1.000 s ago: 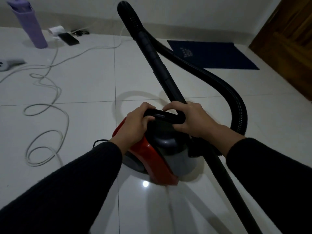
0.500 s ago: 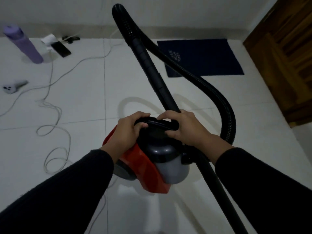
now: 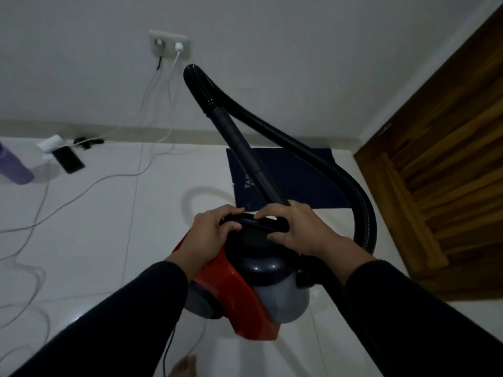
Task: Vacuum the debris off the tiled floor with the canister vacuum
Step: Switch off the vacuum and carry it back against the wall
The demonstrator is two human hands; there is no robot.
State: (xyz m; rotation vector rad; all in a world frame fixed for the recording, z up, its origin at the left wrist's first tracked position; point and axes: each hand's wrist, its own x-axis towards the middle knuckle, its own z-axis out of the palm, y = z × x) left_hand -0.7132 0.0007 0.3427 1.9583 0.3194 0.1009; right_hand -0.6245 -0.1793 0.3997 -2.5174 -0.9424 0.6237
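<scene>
1. White tiled floor (image 3: 89, 240) under a plain wall, pretty dim room.
2. Red canister vacuum (image 3: 239, 300) sits low centre; left hand (image 3: 209, 235) and right hand (image 3: 302, 229) both curl round its black handle (image 3: 255, 223).
3. Rigid wand (image 3: 245, 156) and ribbed hose (image 3: 351, 186) arch up behind.
4. Further out: navy mat (image 3: 304, 175), wooden door (image 3: 446, 170) on the right, phone (image 3: 68, 159), purple bottle (image 3: 13, 170) and white cables (image 3: 81, 194) on the left.

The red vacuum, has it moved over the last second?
Yes. The red vacuum has gone forward toward the blue mat, both hands gripping its handle.
</scene>
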